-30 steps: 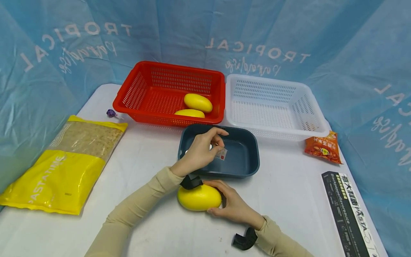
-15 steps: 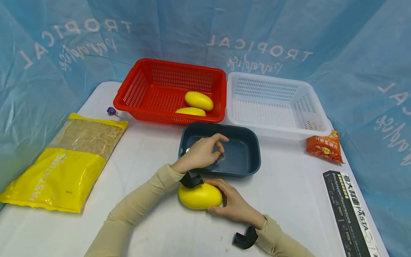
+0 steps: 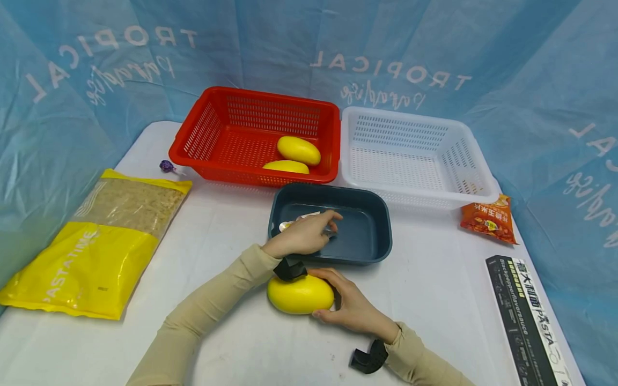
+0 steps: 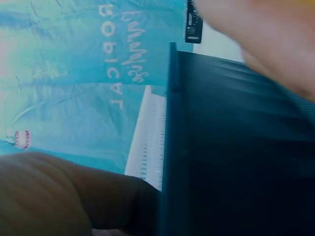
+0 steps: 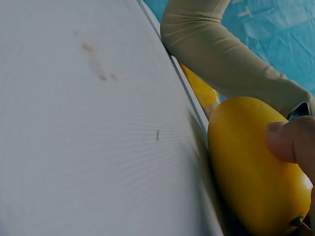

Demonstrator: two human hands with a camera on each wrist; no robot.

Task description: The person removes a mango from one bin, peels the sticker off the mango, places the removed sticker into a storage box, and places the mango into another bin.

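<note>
My left hand (image 3: 305, 234) reaches into the dark blue tray (image 3: 364, 228) in the head view. Its thumb and fingers pinch a small clear packet (image 3: 330, 231), mostly hidden by them. Small white pieces (image 3: 285, 226) lie beside that hand, inside the tray. In front of the tray, my right hand (image 3: 351, 305) grips a yellow melon (image 3: 299, 295) resting on the table, thumb on the near side and fingers behind. The right wrist view shows the melon (image 5: 251, 167) with the thumb pressed to it. In the left wrist view the tray wall (image 4: 174, 137) appears, but not the packet.
A red basket (image 3: 217, 170) holding two yellow melons (image 3: 298, 150) stands behind the tray, beside a white basket (image 3: 415, 195). A pasta bag (image 3: 92, 252) and purple lollipop (image 3: 166, 166) lie left. A red snack packet (image 3: 488, 220) and black pasta box (image 3: 523, 316) lie right.
My left hand has sunk lower into the tray, with the clear packet moving slightly left and now less visible. My right hand stays on the yellow melon.
</note>
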